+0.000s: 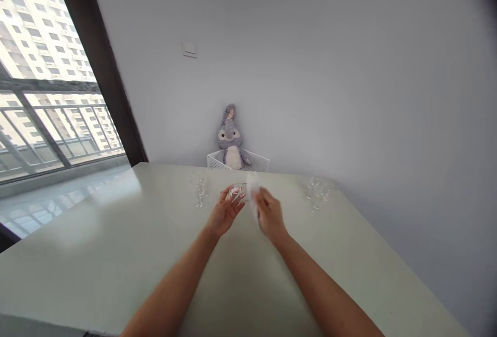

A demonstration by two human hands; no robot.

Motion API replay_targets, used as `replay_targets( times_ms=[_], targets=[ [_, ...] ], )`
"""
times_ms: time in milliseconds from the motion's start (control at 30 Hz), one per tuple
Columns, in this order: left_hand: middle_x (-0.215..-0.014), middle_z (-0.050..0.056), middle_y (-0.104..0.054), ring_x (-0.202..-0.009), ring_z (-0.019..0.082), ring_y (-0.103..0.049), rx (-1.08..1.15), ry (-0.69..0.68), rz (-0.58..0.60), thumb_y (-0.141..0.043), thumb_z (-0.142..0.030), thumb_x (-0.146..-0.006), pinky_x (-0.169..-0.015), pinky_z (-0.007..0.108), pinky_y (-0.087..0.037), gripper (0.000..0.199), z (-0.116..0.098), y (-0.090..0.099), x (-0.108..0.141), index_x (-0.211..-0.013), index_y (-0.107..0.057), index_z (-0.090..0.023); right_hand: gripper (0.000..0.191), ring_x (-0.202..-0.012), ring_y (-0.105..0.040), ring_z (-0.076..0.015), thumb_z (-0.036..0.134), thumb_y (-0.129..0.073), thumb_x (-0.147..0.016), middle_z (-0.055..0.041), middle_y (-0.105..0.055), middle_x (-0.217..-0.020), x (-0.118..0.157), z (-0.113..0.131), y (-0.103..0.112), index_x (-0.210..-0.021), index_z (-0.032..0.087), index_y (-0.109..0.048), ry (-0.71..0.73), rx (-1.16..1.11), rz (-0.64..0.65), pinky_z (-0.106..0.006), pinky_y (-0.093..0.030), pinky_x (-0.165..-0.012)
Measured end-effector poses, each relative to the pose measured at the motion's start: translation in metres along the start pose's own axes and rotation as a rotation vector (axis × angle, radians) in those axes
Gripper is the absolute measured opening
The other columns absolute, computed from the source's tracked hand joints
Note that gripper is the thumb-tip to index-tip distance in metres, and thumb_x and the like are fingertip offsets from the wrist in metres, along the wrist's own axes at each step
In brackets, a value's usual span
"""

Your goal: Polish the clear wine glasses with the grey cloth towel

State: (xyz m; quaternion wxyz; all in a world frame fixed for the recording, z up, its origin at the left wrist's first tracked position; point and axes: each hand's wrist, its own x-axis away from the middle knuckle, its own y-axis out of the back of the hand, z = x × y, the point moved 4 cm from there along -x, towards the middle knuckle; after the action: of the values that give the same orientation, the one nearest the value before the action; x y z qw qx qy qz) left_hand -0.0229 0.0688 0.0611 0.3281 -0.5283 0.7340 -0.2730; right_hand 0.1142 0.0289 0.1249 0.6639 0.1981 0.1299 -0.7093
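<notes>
Over the middle of the pale table (163, 254), my left hand (225, 210) holds a clear glass (238, 192) that lies tilted in its fingers. Just right of the glass, my right hand (269, 214) is closed on a white cloth (253, 184), which is blurred and hangs beside the glass rim. The lower part of the cloth is partly hidden by the fingers.
Clear stemmed glasses (200, 192) stand on the table to the left, and more glasses (316, 189) stand near its right edge. Behind the far edge, a grey plush toy (233, 156) sits in a white basket (260, 163) against the wall.
</notes>
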Motion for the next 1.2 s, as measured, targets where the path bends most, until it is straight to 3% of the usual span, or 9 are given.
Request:
replay_targets(
  times_ms=[167,300,467,700,767,867,967,1133,1200],
  targets=[
    [-0.104,0.002,-0.056,-0.089,0.012,-0.056,-0.089,0.008,-0.010,-0.060,-0.024,-0.076,-0.079,0.025,-0.043,0.037,0.007,0.020,0.006,-0.111,-0.046,-0.025,0.043,-0.050,-0.051,-0.0123,0.040,-0.036,-0.086,0.0023,-0.052,-0.056,0.017,-0.044,-0.030,-0.123,0.020,-0.042,-0.190,-0.083,0.430,-0.024,-0.043,-0.051],
    [-0.095,0.003,-0.056,-0.081,0.012,-0.057,-0.248,0.069,0.063,-0.060,-0.029,-0.075,-0.073,0.025,-0.044,0.041,0.013,0.023,0.009,-0.113,-0.044,-0.023,0.038,-0.061,-0.056,-0.0135,0.035,-0.046,-0.082,0.0008,-0.058,-0.067,0.025,-0.068,-0.021,-0.118,0.021,-0.046,-0.229,-0.114,0.551,-0.024,-0.045,-0.053],
    [-0.086,0.001,-0.056,-0.072,0.012,-0.053,-0.570,0.122,0.095,-0.059,-0.035,-0.074,-0.065,0.024,-0.043,0.040,0.028,0.020,0.011,-0.110,-0.047,-0.021,0.026,-0.059,-0.056,-0.0120,0.033,-0.060,-0.073,0.0000,-0.061,-0.073,0.030,-0.091,-0.011,-0.095,0.019,-0.059,-0.282,-0.105,0.519,-0.022,-0.044,-0.052],
    [-0.098,0.006,-0.056,-0.082,0.015,-0.051,-0.799,0.108,0.226,-0.059,-0.040,-0.072,-0.072,0.026,-0.041,0.050,0.027,0.009,0.016,-0.117,-0.048,-0.020,0.026,-0.042,-0.053,-0.0093,0.042,-0.056,-0.076,0.0012,-0.059,-0.063,0.044,-0.105,-0.006,-0.083,0.018,-0.052,-0.651,-0.705,0.307,-0.021,-0.042,-0.040],
    [-0.085,0.004,-0.057,-0.075,0.013,-0.051,-0.817,0.152,0.198,-0.058,-0.042,-0.073,-0.069,0.025,-0.042,0.050,0.029,0.009,0.016,-0.116,-0.049,-0.018,0.030,-0.047,-0.057,-0.0120,0.045,-0.053,-0.077,-0.0009,-0.061,-0.067,0.048,-0.102,-0.005,-0.090,0.018,-0.053,-0.584,-0.591,0.360,-0.023,-0.044,-0.044],
    [-0.070,0.001,-0.054,-0.060,0.011,-0.048,-0.861,0.208,0.068,-0.046,-0.050,-0.077,-0.056,0.023,-0.042,0.047,0.034,0.013,0.015,-0.108,-0.055,-0.015,0.032,-0.067,-0.061,-0.0171,0.046,-0.055,-0.075,-0.0048,-0.064,-0.078,0.051,-0.094,-0.001,-0.092,0.019,-0.058,-0.306,-0.143,0.453,-0.029,-0.048,-0.060],
    [-0.071,0.002,-0.055,-0.059,0.011,-0.048,-0.884,0.241,0.057,-0.036,-0.052,-0.081,-0.051,0.022,-0.042,0.048,0.037,0.011,0.017,-0.104,-0.059,-0.016,0.028,-0.085,-0.059,-0.0201,0.044,-0.059,-0.071,-0.0062,-0.064,-0.088,0.052,-0.088,0.004,-0.086,0.020,-0.061,-0.146,0.064,0.480,-0.030,-0.046,-0.073],
    [-0.107,0.006,-0.055,-0.092,0.016,-0.051,-0.742,0.171,0.251,-0.058,-0.035,-0.074,-0.082,0.028,-0.042,0.046,0.032,-0.003,0.023,-0.118,-0.050,-0.023,0.036,-0.050,-0.059,-0.0137,0.049,-0.045,-0.080,-0.0030,-0.062,-0.068,0.052,-0.098,0.012,-0.092,0.016,-0.054,-0.504,-0.447,0.367,-0.025,-0.045,-0.047],
    [-0.101,0.006,-0.058,-0.088,0.016,-0.053,-0.744,0.120,0.225,-0.061,-0.034,-0.072,-0.080,0.029,-0.043,0.044,0.031,-0.002,0.021,-0.113,-0.055,-0.020,0.036,-0.047,-0.057,-0.0132,0.048,-0.045,-0.080,-0.0026,-0.061,-0.066,0.054,-0.098,0.011,-0.093,0.016,-0.054,-0.543,-0.498,0.358,-0.025,-0.045,-0.046]
  ],
)
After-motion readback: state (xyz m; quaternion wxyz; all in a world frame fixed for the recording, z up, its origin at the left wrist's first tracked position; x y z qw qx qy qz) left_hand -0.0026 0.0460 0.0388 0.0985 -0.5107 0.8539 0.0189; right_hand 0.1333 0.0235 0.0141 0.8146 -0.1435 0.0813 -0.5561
